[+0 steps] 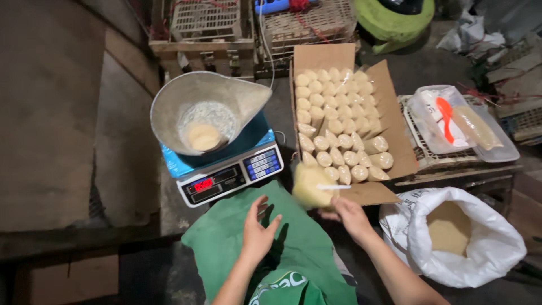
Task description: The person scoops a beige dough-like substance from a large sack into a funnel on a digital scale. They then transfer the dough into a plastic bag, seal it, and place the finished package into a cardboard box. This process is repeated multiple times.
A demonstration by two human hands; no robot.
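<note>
The small filled bag (311, 185) is motion-blurred (right hand's (351, 217) fingers partly hidden beneath it).

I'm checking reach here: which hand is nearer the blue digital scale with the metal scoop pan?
Left. The left hand hovers open just below the blue digital scale; the right hand, holding a filled plastic bag, sits farther right.

A green apron (293, 248), a blue scale (226, 161) with red digits, pale yellow packets (339, 121), an orange scoop (446, 117).
</note>
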